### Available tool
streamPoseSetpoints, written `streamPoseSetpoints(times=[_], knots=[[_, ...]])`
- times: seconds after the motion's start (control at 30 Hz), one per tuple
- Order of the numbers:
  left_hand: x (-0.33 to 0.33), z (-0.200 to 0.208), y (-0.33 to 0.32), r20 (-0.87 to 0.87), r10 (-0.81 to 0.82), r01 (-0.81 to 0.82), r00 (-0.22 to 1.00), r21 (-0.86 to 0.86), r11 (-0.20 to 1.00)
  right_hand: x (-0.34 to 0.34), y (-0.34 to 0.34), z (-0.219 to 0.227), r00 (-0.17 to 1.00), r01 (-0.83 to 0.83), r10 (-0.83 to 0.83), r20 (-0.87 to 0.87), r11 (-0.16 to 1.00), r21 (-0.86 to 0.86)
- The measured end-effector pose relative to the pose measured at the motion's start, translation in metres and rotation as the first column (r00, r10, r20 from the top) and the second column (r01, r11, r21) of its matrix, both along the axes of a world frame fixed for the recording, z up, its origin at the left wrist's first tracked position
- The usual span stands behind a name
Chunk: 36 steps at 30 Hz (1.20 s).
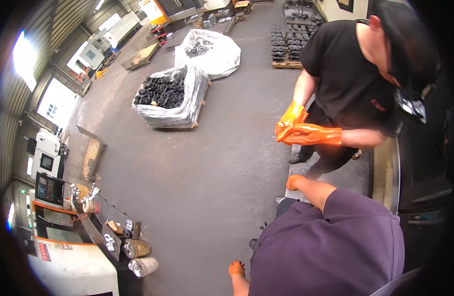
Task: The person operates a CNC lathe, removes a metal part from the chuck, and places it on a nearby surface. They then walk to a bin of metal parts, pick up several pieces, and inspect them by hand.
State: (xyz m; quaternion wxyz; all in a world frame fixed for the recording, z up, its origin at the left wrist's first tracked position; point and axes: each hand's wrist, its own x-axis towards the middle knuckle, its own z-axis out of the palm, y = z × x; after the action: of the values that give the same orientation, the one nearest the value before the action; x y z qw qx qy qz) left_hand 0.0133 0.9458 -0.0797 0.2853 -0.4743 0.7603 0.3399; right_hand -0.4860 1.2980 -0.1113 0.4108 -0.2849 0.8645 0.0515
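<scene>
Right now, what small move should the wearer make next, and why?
Probably draw the right hand slightly back toward the body: in this view it sits close to the co-worker's legs, while the co-worker's orange-gloved hands are held together in front of them, so yielding space seems sensible.

The wearer's purple shirt (pixel 330 241) fills the lower right of the frame; the left hand (pixel 237 269), orange-covered, hangs at bottom center, the right hand (pixel 293 182) right of center, fingers curled. At upper right a co-worker (pixel 345 69) in black brings two orange-gloved hands (pixel 311 134) together. Upper left of center, a plastic-wrapped bin (pixel 173 118) of dark ring-shaped parts (pixel 163 91) stands just beside a white sack (pixel 221 61). Over at lower left I see a white-and-orange machine (pixel 76 269), two tan buckets (pixel 138 248) near it.
</scene>
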Motion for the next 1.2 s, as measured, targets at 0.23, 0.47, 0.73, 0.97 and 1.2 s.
streamPoseSetpoints(times=[0.23, 0.47, 0.73, 0.97, 1.2], knots=[[-0.058, 0.01, 0.026, -0.239, 0.473, -0.504, 0.848, -0.088, 0.859, -0.07, -0.071, 0.017, 0.998, -0.047, 0.049, 0.049, 0.998, -0.052], [0.005, -0.019, 0.059, 0.034, 0.315, -0.309, 0.949, -0.112, 0.944, -0.12, -0.148, -0.027, 0.992, 0.13, -0.13, 0.007, 0.991, 0.019], [-0.02, -0.227, -0.08, 0.096, -0.074, 0.105, 0.993, -0.379, 0.919, -0.232, -0.241, -0.313, 0.508, -0.623, 0.717, -0.478, 0.689, 0.37], [-0.133, -0.123, -0.229, -0.599, 0.728, -0.927, 0.332, -0.066, 0.369, -0.198, -0.439, -0.324, 0.395, -0.918, 0.917, -0.063, 0.391, -0.071], [-0.127, -0.117, -0.223, -0.536, 0.778, -0.937, -0.329, 0.085, -0.338, -0.004, -0.86, -0.205, -0.199, -0.974, 0.98, 0.027, -0.195, -0.113]])
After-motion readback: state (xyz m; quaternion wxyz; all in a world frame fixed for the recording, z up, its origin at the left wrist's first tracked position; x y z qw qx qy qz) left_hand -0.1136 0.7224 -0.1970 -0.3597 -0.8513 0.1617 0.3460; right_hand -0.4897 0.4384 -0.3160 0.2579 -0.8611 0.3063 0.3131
